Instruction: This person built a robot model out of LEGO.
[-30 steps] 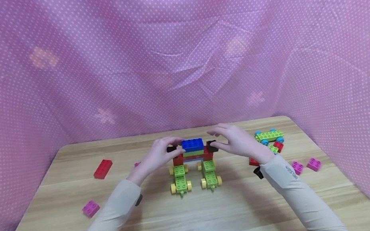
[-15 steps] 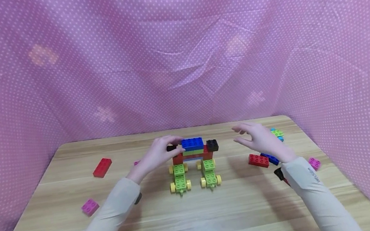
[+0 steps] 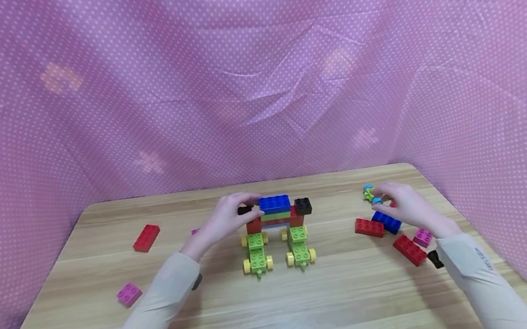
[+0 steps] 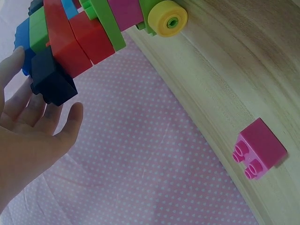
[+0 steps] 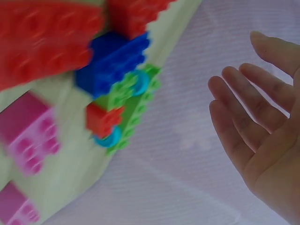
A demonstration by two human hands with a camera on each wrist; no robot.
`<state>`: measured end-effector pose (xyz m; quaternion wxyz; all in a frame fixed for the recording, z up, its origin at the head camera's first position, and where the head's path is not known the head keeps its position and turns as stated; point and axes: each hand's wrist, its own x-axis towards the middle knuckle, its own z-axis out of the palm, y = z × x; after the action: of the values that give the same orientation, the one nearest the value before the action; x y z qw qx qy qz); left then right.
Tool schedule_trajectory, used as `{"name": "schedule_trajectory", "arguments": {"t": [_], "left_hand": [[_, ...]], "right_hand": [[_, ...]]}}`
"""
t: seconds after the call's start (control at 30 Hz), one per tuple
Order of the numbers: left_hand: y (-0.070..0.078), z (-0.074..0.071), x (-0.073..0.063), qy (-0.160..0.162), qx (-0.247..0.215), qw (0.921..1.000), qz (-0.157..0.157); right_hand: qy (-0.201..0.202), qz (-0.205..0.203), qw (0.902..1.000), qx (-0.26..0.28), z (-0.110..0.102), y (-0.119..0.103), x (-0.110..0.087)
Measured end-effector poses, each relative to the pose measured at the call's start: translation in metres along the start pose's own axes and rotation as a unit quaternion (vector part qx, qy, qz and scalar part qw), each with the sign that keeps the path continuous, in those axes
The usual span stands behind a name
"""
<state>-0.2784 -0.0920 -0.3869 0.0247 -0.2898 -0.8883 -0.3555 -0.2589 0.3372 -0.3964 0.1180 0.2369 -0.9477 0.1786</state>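
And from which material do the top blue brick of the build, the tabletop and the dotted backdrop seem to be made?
Top blue brick: likely hard, slightly glossy plastic, with crisp moulded studs.
Tabletop: smooth, with wood grain; real wood or laminate, unclear.
Dotted backdrop: probably thin, faintly shiny fabric, judging by its folds and creases.
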Motion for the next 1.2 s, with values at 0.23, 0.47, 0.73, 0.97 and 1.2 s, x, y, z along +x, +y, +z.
{"name": "schedule_trajectory", "arguments": {"t": [0.23, 0.47, 0.73, 0.97, 1.2], "left_hand": [[0.001, -0.001, 0.000, -0.002, 0.000, 1.0000, 0.001], [0.000, 0.000, 0.000, -0.001, 0.000, 1.0000, 0.005], [0.000, 0.000, 0.000, -0.003, -0.005, 1.0000, 0.001], [0.000, -0.001, 0.000, -0.003, -0.008, 1.0000, -0.002], [0.000, -0.002, 0.000, -0.004, 0.006, 1.0000, 0.002]], "right_hand": [[-0.037, 0.035, 0.9985, -0.018, -0.001, 0.017, -0.017], [-0.074, 0.089, 0.9933, -0.001, 0.002, 0.030, -0.029], [-0.093, 0.114, 0.9891, 0.000, 0.005, 0.042, -0.040], [-0.124, 0.143, 0.9819, -0.005, 0.010, 0.047, -0.042], [-0.133, 0.151, 0.9794, -0.010, 0.015, 0.047, -0.041]]}}
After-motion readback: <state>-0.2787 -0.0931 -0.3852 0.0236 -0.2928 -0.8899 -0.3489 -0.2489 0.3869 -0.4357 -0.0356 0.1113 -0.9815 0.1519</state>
